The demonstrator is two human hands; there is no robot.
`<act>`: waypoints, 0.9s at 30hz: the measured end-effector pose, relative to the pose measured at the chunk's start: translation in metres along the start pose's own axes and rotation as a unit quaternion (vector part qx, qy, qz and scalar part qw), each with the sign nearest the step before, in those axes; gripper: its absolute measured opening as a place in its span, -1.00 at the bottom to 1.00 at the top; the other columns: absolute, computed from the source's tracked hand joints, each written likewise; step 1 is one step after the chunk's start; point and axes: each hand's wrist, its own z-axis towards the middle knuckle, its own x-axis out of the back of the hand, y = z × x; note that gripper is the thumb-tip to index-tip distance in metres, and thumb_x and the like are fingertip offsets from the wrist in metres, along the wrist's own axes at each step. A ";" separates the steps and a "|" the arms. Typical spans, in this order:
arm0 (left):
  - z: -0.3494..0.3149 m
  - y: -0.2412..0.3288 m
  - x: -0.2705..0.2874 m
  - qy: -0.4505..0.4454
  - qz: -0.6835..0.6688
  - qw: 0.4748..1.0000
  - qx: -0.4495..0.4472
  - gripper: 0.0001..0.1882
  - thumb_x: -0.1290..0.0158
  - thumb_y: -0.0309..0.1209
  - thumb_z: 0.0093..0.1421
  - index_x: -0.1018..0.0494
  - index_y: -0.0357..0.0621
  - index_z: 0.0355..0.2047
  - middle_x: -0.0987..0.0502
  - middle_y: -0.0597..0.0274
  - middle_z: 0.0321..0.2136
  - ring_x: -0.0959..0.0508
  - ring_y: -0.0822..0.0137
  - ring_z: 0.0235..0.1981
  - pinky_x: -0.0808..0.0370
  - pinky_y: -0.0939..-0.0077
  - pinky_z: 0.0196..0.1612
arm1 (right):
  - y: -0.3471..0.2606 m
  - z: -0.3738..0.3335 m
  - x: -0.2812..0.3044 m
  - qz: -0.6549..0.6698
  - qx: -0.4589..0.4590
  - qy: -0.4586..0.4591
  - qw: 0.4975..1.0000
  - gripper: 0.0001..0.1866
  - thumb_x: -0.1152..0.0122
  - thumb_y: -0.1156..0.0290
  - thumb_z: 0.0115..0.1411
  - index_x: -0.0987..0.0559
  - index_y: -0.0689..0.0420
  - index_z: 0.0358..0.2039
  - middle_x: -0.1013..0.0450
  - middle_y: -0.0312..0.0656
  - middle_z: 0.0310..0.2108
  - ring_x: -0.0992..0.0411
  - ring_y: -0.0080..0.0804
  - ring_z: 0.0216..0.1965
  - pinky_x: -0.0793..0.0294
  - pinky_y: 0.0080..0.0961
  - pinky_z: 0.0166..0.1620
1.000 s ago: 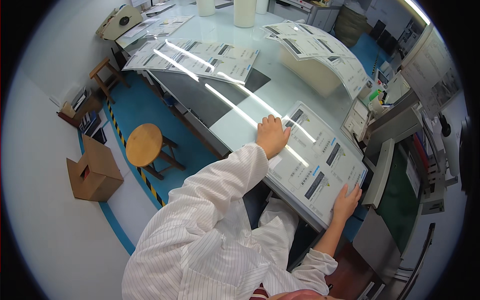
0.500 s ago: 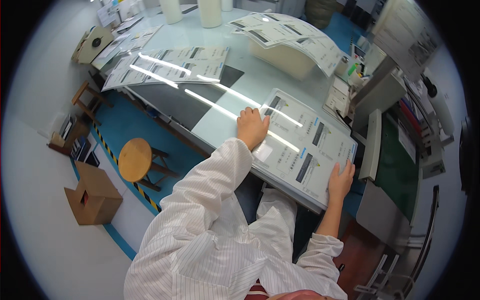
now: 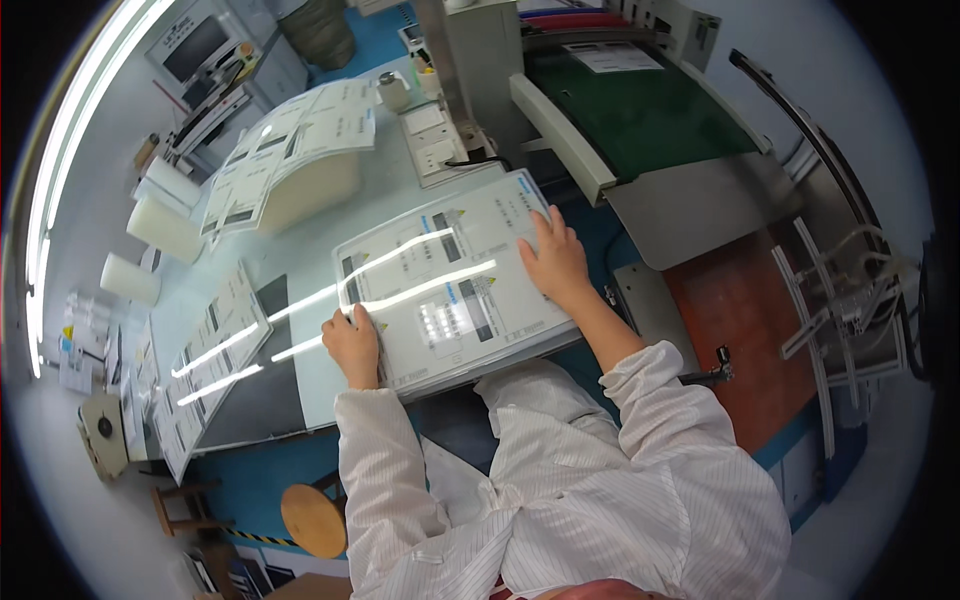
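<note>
A stack of glossy white printed sheets (image 3: 420, 275) lies flat at the table's near edge, in front of my body. Each printed panel on the top sheet has a dark band, blue marks and a yellow triangle. At the stack's left edge my left hand (image 3: 352, 345) rests with its fingertips on the border, fingers slightly bent and apart. My right hand (image 3: 556, 262) lies along the right edge, fingers stretched out over the top sheet. Neither hand has lifted the sheets. The undersides of both hands, thumbs included in part, are hidden.
More printed sheets (image 3: 215, 345) lie to the left, and others (image 3: 300, 135) drape over a pale block at the back. White rolls (image 3: 165, 228) stand far left. A green conveyor belt (image 3: 640, 115) with a grey plate is on the right. A wooden stool (image 3: 314, 520) sits below the table.
My view has swung to the right, bringing the conveyor further in. Both hands stay at the two side edges of the stack, the right one now further up its edge.
</note>
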 end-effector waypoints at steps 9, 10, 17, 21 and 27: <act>0.001 -0.007 0.003 -0.029 0.005 1.000 0.008 -0.44 0.07 -0.11 0.25 -0.39 -0.40 0.02 -0.36 -0.29 -0.07 -0.34 -0.19 -0.01 -0.28 0.05 0.08 | -0.002 -0.003 -0.002 0.004 -0.001 0.004 1.000 -0.39 -0.14 0.18 0.16 -0.29 0.19 0.17 -0.14 0.23 0.20 -0.36 0.14 -0.04 -0.37 -0.10 0.04; 0.005 -0.012 -0.001 -0.033 0.001 0.999 0.003 -0.44 0.07 -0.10 0.25 -0.38 -0.40 0.02 -0.36 -0.29 -0.06 -0.34 -0.18 -0.01 -0.27 0.05 0.09 | 0.000 -0.002 -0.002 0.005 0.004 0.006 1.000 -0.38 -0.15 0.18 0.15 -0.27 0.19 0.16 -0.14 0.25 0.21 -0.36 0.15 -0.04 -0.37 -0.10 0.02; 0.005 -0.009 -0.001 -0.025 -0.005 1.000 -0.006 -0.44 0.07 -0.09 0.25 -0.39 -0.38 0.02 -0.37 -0.29 -0.06 -0.34 -0.19 -0.01 -0.27 0.05 0.09 | 0.001 0.000 -0.002 0.012 0.013 0.007 1.000 -0.37 -0.16 0.18 0.15 -0.26 0.20 0.16 -0.13 0.29 0.21 -0.37 0.16 -0.03 -0.37 -0.09 0.02; 0.003 -0.007 0.000 -0.031 0.000 1.000 -0.003 -0.46 0.07 -0.10 0.26 -0.40 -0.35 0.01 -0.37 -0.28 -0.07 -0.34 -0.18 -0.02 -0.27 0.05 0.08 | 0.000 -0.001 0.000 0.017 -0.004 -0.005 1.000 -0.39 -0.14 0.19 0.16 -0.28 0.18 0.17 -0.13 0.24 0.22 -0.34 0.14 0.00 -0.35 -0.09 0.06; 0.002 -0.006 0.002 -0.026 -0.006 1.000 -0.005 -0.49 0.07 -0.12 0.26 -0.40 -0.32 0.01 -0.38 -0.26 -0.08 -0.35 -0.17 -0.04 -0.27 0.05 0.07 | 0.000 -0.001 -0.001 0.012 0.000 -0.010 1.000 -0.39 -0.13 0.19 0.16 -0.28 0.18 0.17 -0.12 0.24 0.22 -0.34 0.14 0.01 -0.34 -0.10 0.07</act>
